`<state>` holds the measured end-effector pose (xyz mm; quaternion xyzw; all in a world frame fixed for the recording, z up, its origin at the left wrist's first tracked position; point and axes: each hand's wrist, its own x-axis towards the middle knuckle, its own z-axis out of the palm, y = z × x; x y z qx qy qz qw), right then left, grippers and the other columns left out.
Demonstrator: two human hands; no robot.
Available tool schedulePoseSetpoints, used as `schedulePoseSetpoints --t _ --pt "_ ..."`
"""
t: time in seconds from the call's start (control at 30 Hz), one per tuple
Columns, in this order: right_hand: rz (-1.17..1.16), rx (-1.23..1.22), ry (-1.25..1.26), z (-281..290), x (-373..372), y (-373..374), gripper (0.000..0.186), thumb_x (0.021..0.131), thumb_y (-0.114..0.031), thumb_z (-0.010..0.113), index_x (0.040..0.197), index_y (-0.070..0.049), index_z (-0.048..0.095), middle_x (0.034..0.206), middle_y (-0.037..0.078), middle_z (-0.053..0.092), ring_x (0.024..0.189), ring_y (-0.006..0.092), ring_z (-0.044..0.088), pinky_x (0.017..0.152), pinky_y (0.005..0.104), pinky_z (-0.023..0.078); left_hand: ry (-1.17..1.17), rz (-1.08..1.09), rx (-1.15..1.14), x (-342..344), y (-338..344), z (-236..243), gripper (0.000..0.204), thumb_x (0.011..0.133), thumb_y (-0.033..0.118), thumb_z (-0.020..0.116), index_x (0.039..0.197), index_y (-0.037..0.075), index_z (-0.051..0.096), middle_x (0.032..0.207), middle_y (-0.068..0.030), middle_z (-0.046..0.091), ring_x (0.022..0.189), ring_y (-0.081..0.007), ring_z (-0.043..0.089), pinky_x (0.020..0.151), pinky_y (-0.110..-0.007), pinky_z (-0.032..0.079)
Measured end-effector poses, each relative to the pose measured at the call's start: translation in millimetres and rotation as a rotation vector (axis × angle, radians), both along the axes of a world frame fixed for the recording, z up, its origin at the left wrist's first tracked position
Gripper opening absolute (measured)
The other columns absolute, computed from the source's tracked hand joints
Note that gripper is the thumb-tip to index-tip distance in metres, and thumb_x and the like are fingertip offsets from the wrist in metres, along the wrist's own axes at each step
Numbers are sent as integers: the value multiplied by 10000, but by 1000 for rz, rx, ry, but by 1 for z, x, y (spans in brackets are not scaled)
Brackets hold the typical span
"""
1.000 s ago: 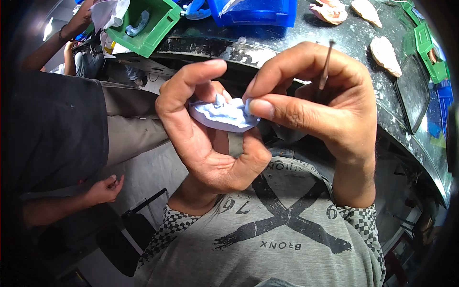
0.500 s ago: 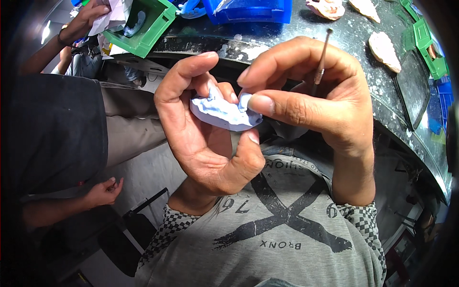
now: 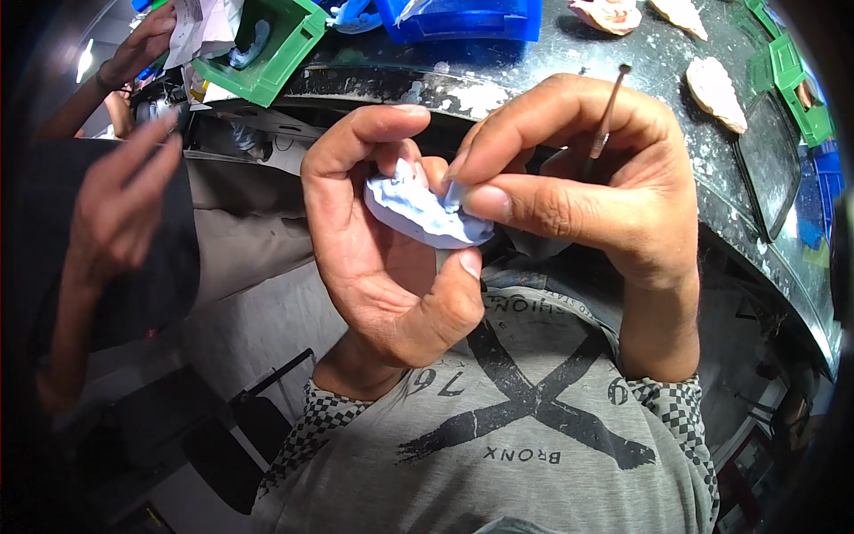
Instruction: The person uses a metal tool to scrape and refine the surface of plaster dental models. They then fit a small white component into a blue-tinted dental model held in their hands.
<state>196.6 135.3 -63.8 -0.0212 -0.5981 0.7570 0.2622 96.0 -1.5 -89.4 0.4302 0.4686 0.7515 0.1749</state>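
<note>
While cradling the pale blue, lumpy dental-impression cast (image 3: pixel 425 214) in the curled left hand (image 3: pixel 391 258), now lifted closer to the camera than a second ago; pinching its edge with the right hand (image 3: pixel 587 187), gripping a thin metal pick (image 3: pixel 605 111) against the palm.

Blue cast (image 3: pixel 425 212): matt, plaster-like, lumpy and rough at its ridges, smooth along the rim.
Thin tool (image 3: pixel 605 116): slim metal-looking rod, dull sheen.
Worktop (image 3: pixel 569 53): dark, glossy, spattered with dried white residue.
Green bin (image 3: pixel 267 62): smooth, moulded plastic.
Blue bin (image 3: pixel 471 18): plastic, slightly shiny.
Shirt (image 3: pixel 498 445): soft grey cloth, matt, with a dark print.
</note>
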Motion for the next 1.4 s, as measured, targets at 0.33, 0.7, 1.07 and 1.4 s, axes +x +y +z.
schedulePoseSetpoints --t 0.33,0.7,1.07,1.4 --pt "53 -14 -32 4 0 3 168 766 97 730 925 59 692 926 165 719 808 163 698 696 239 555 13 -12 0 -2 -2 -1 814 692 249 777 1354 -10 378 1111 -59 416 1058 -137 457 972 -262 380" --pt "10 -5 77 -8 0 -1 162 762 111 716 910 53 688 939 178 709 808 169 682 641 213 517 128 43 -88 -3 -5 0 780 718 254 773 1345 -1 385 1089 -51 433 1015 -125 454 935 -253 371" --pt "-58 -39 49 1 4 -1 141 850 34 681 986 45 644 918 140 682 774 156 674 652 235 518 -810 -545 12 -10 -2 -2 859 681 298 652 1379 -63 306 1166 -167 502 1062 -273 526 817 -397 476" --pt "-117 -45 30 -8 15 8 138 907 -46 678 1018 26 637 922 102 680 819 153 679 687 224 527 -1290 -981 93 -16 7 -18 419 917 365 436 1187 46 473 1360 -247 481 1023 -357 544 659 -414 527"
